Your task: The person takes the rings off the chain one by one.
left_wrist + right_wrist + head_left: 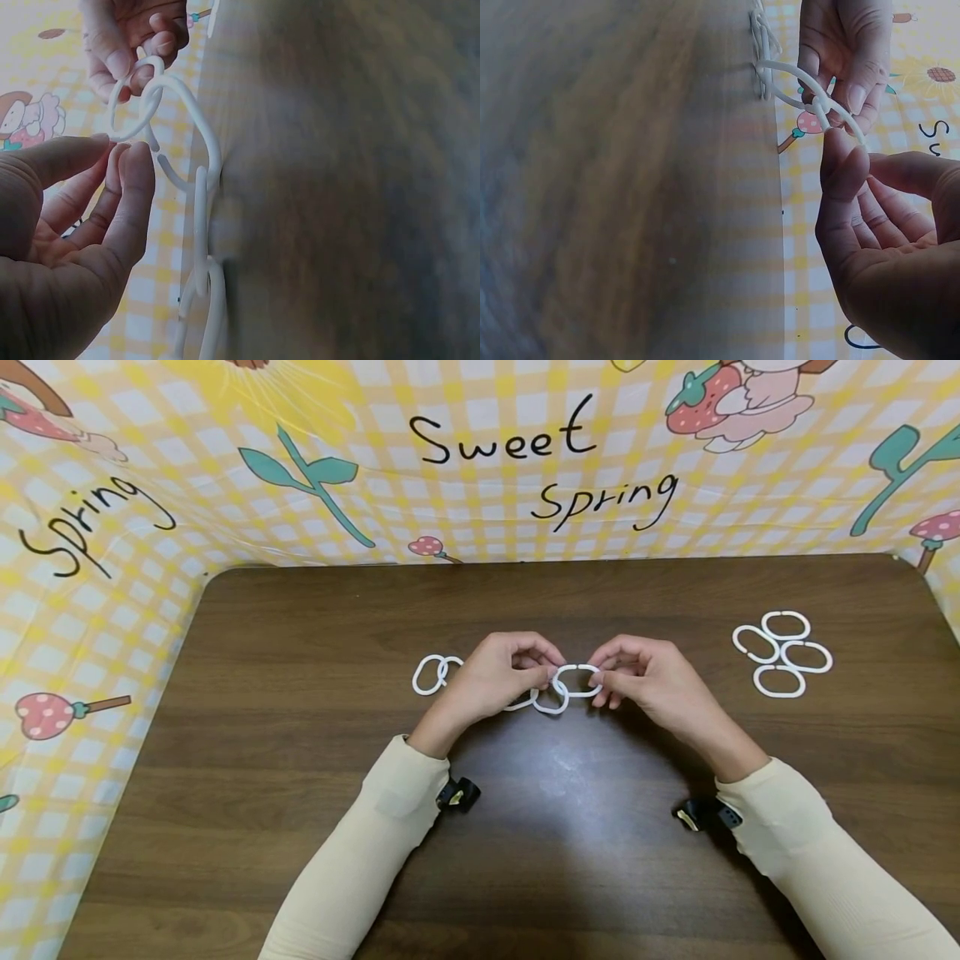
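Note:
A chain of white oval plastic links runs beneath and behind my left hand (495, 677), which hides part of it. Its right-end link (579, 695) is raised between both hands, with a small gap in its upper side. At the left end of this link, my left thumb and fingertips pinch it. My right hand (660, 677) pinches its right end between thumb and fingers. Through it passes a second link (552, 712), hanging toward the table. In the left wrist view, further joined links (200, 225) trail down along the tabletop. The chain's far-left link (414, 682) lies flat.
Several loose white links (777, 695) lie grouped at the right of the brown wooden table (300, 827). A yellow checked cloth (480, 518) with printed figures stands behind and at the left. Each wrist carries a small black camera (459, 794).

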A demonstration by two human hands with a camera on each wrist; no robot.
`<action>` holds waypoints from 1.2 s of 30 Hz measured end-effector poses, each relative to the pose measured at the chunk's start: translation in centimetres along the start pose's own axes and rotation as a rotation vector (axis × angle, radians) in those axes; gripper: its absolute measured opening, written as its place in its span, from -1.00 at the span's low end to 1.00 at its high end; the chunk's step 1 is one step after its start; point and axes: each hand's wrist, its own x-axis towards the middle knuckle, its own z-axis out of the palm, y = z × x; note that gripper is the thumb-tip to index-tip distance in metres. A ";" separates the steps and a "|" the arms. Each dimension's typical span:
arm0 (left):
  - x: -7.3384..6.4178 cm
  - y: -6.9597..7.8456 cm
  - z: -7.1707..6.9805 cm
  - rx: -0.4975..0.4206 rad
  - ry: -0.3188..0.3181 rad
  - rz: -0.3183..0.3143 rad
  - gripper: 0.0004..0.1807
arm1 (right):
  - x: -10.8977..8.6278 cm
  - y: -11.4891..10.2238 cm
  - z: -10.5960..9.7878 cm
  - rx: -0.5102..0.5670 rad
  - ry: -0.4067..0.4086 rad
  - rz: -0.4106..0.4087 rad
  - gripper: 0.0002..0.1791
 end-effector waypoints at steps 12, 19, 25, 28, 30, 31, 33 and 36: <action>-0.1 -0.4 -0.7 0.085 0.010 -0.044 -0.89 | 0.0 0.1 -0.2 -0.008 0.005 0.000 -0.86; 0.0 -0.6 -1.0 0.078 -0.011 -0.038 -0.87 | 0.1 0.2 -0.2 -0.020 -0.002 0.001 -0.86; 0.3 -0.8 -1.0 0.092 -0.056 -0.034 -0.85 | 0.1 0.1 -0.2 -0.009 -0.007 -0.001 -0.86; 0.4 -0.8 -0.8 0.104 -0.072 -0.043 -0.85 | 0.1 0.0 -0.2 -0.004 -0.009 -0.002 -0.85; 0.5 -0.7 -0.8 0.116 -0.076 -0.048 -0.84 | 0.0 0.0 -0.2 -0.003 -0.011 -0.002 -0.85; 0.5 -0.7 -0.8 0.120 -0.078 -0.050 -0.84 | 0.0 0.0 -0.2 -0.005 -0.011 -0.001 -0.85; 0.5 -0.6 -0.7 0.128 -0.083 -0.053 -0.83 | 0.0 0.0 -0.2 -0.008 -0.010 -0.001 -0.86; 0.6 -0.7 -0.6 0.139 -0.090 -0.059 -0.82 | 0.1 0.0 -0.3 -0.004 -0.009 -0.004 -0.85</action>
